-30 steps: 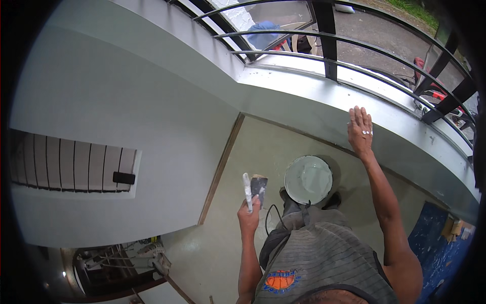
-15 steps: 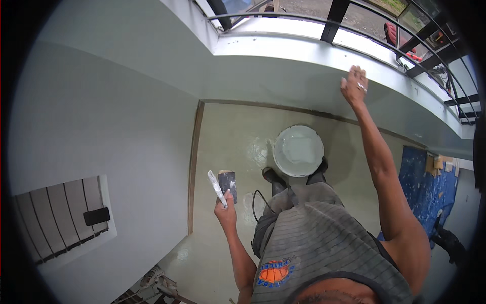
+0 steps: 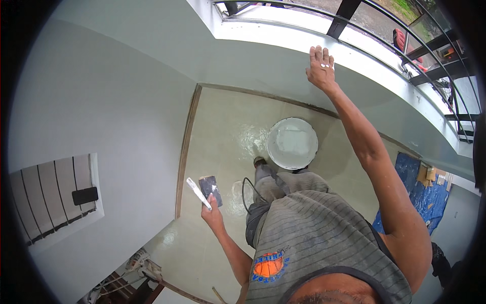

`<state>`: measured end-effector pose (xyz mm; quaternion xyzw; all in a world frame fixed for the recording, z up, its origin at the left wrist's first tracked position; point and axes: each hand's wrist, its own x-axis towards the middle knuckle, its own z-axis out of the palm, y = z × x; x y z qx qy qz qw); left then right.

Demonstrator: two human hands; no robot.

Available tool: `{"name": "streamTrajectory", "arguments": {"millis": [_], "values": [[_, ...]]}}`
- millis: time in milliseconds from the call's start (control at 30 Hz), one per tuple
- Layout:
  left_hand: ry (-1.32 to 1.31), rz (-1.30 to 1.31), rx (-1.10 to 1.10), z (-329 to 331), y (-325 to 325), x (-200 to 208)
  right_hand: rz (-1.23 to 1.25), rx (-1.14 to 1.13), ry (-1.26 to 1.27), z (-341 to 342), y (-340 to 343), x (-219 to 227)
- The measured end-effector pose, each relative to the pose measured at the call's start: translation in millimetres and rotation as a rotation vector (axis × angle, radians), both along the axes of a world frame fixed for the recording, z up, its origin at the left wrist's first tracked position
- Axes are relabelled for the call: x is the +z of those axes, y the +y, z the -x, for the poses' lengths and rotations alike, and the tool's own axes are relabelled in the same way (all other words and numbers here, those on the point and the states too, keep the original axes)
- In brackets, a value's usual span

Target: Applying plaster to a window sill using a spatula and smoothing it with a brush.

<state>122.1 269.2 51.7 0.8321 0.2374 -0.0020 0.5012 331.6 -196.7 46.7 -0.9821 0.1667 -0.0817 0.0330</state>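
Observation:
My left hand (image 3: 213,217) is closed around a dark, flat rectangular sanding block (image 3: 210,186) smudged with white. The same hand grips a thin white-coated tool (image 3: 197,193), pale from end to end, whose exact kind I cannot make out. Both stick up past the thumb, over the floor. Up at the window, my right hand (image 3: 321,71) lies flat with fingers stretched out, holding nothing. It is at the upper edge of the grey wall (image 3: 273,66), its fingertips reaching the white sill (image 3: 293,36). White marks show on its fingers.
A round white bucket (image 3: 310,156) of pale, wet-looking material stands on the floor by my feet. Dark bars (image 3: 422,38) cross the window. A dark phone-like object (image 3: 84,196) sits at a barred opening on the left. Blue sheeting (image 3: 412,190) lies at the right.
My right hand has slid left along the wall's top edge under the sill. The left hand still grips the block and the white tool; the whole view has shifted a little.

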Motion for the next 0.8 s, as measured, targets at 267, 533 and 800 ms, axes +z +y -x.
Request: {"name": "streamTrajectory", "arguments": {"millis": [267, 533, 800], "values": [[-0.036, 0.016, -0.094, -59, -11, 2, -0.031, 0.012, 0.021, 6, -13, -4], [0.045, 0.178, -0.421, -158, -31, 23, -0.06, -0.165, 0.268, 1, -18, 13], [0.027, 0.226, -0.491, -212, -8, 28, -0.053, -0.173, 0.374, 6, -38, 4]]}}
